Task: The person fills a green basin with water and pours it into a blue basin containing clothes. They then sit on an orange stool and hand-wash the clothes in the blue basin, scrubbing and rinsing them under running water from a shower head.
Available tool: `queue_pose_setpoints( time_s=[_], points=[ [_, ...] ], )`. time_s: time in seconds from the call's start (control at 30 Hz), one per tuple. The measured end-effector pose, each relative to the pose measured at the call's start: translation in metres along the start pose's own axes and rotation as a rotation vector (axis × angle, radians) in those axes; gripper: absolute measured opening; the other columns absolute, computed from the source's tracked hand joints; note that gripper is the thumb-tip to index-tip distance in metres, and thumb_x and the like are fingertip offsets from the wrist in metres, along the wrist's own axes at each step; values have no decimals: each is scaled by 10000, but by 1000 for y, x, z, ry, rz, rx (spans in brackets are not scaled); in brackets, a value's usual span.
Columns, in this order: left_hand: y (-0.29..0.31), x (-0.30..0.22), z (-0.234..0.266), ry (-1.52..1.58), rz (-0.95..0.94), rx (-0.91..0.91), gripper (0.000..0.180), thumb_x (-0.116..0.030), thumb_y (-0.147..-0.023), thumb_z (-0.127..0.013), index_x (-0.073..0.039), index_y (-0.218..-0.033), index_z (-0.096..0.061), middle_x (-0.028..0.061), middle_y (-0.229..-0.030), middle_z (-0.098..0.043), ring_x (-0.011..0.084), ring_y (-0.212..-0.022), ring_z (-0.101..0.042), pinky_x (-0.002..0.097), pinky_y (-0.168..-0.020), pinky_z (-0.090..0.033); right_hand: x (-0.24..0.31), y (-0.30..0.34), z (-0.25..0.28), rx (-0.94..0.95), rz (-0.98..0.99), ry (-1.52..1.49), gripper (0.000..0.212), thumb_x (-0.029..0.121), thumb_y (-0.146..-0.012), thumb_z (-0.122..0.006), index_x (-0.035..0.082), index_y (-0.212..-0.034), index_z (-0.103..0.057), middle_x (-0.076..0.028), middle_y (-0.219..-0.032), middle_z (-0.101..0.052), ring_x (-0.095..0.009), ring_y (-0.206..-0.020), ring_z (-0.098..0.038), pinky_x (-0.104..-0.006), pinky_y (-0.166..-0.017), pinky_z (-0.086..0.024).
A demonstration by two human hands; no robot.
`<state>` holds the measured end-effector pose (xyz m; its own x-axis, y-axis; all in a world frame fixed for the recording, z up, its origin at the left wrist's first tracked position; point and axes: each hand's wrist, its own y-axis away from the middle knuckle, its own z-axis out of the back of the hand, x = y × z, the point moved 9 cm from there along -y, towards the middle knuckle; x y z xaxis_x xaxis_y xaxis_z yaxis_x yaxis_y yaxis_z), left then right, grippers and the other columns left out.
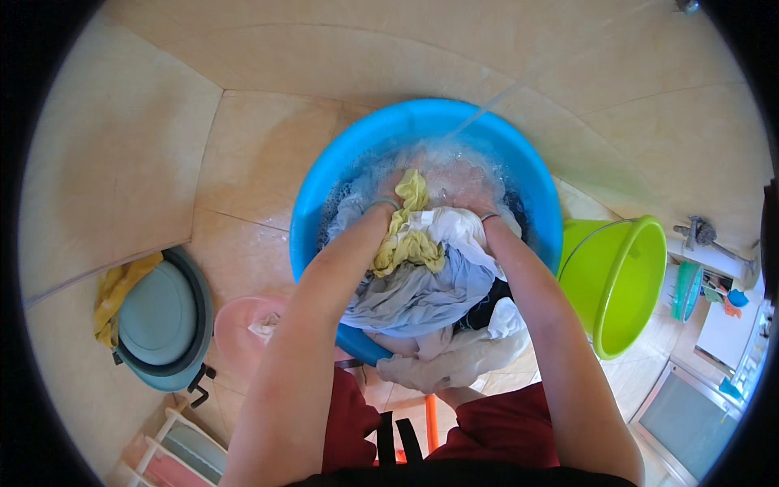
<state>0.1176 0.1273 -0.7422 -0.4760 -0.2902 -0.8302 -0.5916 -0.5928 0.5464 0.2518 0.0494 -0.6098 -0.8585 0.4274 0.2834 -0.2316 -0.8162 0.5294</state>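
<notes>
A big round blue basin holds foamy water and a heap of wet clothes. Both my forearms reach down into it. My left hand is in the suds at the far left, beside a yellow-green cloth draped by its wrist. My right hand is under the foamy water to the right, past a white cloth. Foam and water blur the fingers of both. Nearer me lie a grey-blue garment and a dark cloth. A whitish garment hangs over the near rim.
A thin water stream falls into the basin from the upper right. A lime-green bucket stands at the right, near a wall tap. To the left are a pink basin and grey-green basins with a mustard cloth.
</notes>
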Motion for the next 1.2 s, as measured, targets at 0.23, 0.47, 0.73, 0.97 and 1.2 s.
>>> queue_pose_setpoints(
  time_s=[0.23, 0.47, 0.73, 0.97, 1.2],
  points=[
    [-8, 10, -12, 495, -88, 19, 674, -442, -908, -557, -96, -1442, -334, 171, -1462, -360, 299, -1307, -385, 370, -1077, -315, 4, -1, 4, -111, 111, -79, 753, 530, -745, -659, 240, -1400, -425, -121, -1477, -345, -363, -1351, -330, -536, -1101, -282],
    [34, -69, 6, -204, -167, -38, 603, -410, -958, -472, -99, -1450, -316, 142, -1444, -387, 269, -1287, -405, 349, -1065, -331, -7, -11, -10, -28, 72, -89, 622, 472, -770, -649, 329, -1349, -473, -87, -1475, -358, -346, -1340, -360, -478, -1116, -278],
    [75, -122, 10, -749, -449, -120, 439, -344, -952, -448, -129, -1334, -475, 98, -1410, -435, 267, -1208, -474, 365, -999, -403, 6, -8, 0, -123, 229, -152, 541, 423, -845, -587, 320, -1363, -468, -98, -1418, -443, -355, -1316, -382, -460, -1079, -313],
    [131, -192, 31, -449, -504, -156, 285, -197, -882, -516, -123, -1139, -613, 107, -1125, -632, 333, -990, -593, 377, -884, -455, 28, 64, 81, -149, 86, -676, 463, 300, -912, -550, 199, -1357, -470, -125, -1263, -572, -288, -1110, -565, -386, -879, -461],
    [184, -204, -20, -57, -585, -397, 705, -249, -799, -687, -91, -1413, -379, 153, -1065, -552, 274, -972, -563, 360, -870, -460, 57, 121, 90, -277, 299, -1255, 649, 247, -847, -712, 78, -1396, -413, -112, -1243, -553, -182, -1054, -565, -314, -874, -478]
  ],
)
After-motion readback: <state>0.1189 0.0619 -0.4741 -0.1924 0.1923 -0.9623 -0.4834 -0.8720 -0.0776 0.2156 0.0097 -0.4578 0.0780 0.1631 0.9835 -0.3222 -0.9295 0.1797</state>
